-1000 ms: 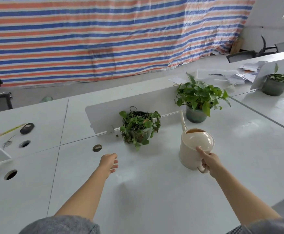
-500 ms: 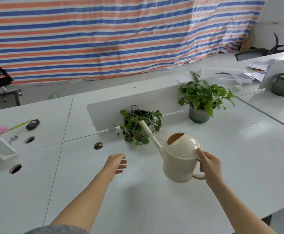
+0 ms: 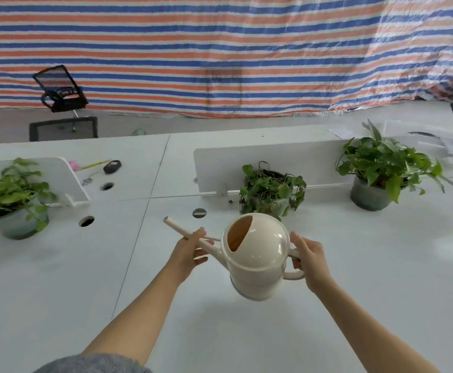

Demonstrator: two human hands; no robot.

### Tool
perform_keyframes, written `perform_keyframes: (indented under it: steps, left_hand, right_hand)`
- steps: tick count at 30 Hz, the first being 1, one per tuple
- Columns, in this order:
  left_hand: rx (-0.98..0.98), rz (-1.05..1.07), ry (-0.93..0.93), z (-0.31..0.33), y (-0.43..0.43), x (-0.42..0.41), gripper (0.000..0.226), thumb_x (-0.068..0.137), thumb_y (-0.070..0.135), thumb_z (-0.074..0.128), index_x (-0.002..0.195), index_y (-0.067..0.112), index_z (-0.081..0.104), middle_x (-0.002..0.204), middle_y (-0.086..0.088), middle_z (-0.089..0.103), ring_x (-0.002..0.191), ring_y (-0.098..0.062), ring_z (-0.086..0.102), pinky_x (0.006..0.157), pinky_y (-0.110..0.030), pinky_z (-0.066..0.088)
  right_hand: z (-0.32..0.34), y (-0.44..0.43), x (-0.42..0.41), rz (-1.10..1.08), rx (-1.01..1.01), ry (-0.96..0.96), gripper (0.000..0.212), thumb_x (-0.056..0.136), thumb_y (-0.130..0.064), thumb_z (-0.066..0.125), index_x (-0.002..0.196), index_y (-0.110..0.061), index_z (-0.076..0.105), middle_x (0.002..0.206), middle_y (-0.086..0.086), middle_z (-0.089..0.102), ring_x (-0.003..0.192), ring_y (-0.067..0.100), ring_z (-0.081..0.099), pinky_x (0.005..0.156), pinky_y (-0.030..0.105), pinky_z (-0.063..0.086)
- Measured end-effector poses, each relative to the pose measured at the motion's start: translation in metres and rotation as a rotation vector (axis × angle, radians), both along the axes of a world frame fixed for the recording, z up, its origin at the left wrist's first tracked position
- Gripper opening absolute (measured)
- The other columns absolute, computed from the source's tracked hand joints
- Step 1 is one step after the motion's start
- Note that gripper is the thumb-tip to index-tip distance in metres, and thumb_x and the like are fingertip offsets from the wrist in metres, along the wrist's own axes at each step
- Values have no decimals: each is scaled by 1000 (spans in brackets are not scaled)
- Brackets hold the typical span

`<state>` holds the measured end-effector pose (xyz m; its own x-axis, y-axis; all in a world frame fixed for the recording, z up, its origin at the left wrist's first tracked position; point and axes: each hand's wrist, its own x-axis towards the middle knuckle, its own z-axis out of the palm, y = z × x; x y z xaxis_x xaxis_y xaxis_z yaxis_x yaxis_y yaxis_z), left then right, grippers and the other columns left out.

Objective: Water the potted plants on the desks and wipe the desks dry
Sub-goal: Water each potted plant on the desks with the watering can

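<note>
You see the watering can (image 3: pixel 257 261) at frame centre above the bench (image 3: pixel 381 278), between your left hand (image 3: pixel 189 253) and right hand (image 3: pixel 310 258). Behind it stands the middle plant (image 3: pixel 272 191); another plant (image 3: pixel 381 170) stands upper right, a third (image 3: pixel 10 196) far left.

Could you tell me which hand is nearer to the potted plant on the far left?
Left. The left hand, gripping the cream watering can's spout, is closer to that plant; the right hand holds the handle.
</note>
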<state>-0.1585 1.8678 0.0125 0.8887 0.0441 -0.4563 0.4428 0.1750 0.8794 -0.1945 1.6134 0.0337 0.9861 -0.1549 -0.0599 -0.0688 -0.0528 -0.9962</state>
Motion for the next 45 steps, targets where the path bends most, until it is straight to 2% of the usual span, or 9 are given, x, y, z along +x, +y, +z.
perform_keyframes:
  steps: [5,9,12,16,21,25,31,40,45]
  left_hand:
    - [-12,111,7,-6,71,-33,14,92,27,52,87,16,60,91,-11,67,87,-25,62,73,-33,48]
    - [-13,172,20,-11,137,-64,12,91,24,52,89,15,59,95,-12,68,87,-27,63,75,-33,49]
    - [18,209,25,-12,192,-86,13,90,23,51,93,12,59,91,-11,69,79,-25,62,72,-31,49]
    - [87,225,34,-8,260,-110,20,90,23,50,102,9,59,91,-11,68,82,-24,60,74,-33,50]
    - [94,275,53,-5,325,-132,23,91,24,48,108,10,56,93,-11,69,91,-26,58,75,-33,49]
    - [65,321,57,-7,359,-140,20,92,23,49,105,10,56,89,-10,69,88,-25,61,82,-38,49]
    - [-16,397,76,-12,392,-139,23,92,22,51,109,9,55,93,-14,68,86,-26,63,74,-37,51]
    - [-87,453,72,-20,441,-121,21,92,19,51,110,9,53,94,-16,66,89,-26,61,81,-40,49]
    - [-28,311,69,-22,476,-99,20,92,24,49,109,12,53,98,-14,63,97,-27,57,83,-40,45]
  right_hand:
    - [-3,67,-6,128,-58,54,41,92,-23,51,55,-10,39,48,0,30,41,10,30,45,22,27]
    - [-6,133,-25,215,-70,77,37,92,-22,51,59,-7,44,52,2,29,43,11,28,47,24,25]
    - [-11,186,-48,245,-41,133,40,93,-21,50,53,-12,50,45,-7,32,41,11,29,45,21,27]
    - [-19,250,-75,348,-76,184,34,95,-27,45,68,-9,55,48,-3,37,42,11,33,43,20,33]
    - [-20,319,-97,512,-128,255,41,96,-38,37,80,-4,53,51,3,44,41,13,40,42,19,35]
    - [-21,355,-100,601,-144,303,52,95,-45,35,95,2,58,50,3,50,42,15,45,45,22,41]
    - [-23,389,-82,720,-207,293,56,88,-57,41,94,-4,57,63,9,53,48,15,46,47,25,43]
    - [-23,447,-57,492,-140,289,36,89,-41,52,72,-10,44,52,-4,37,44,10,32,46,21,29]
    - [-26,481,-51,294,-73,267,39,87,-38,56,65,-10,42,49,-4,32,45,12,31,45,22,27]
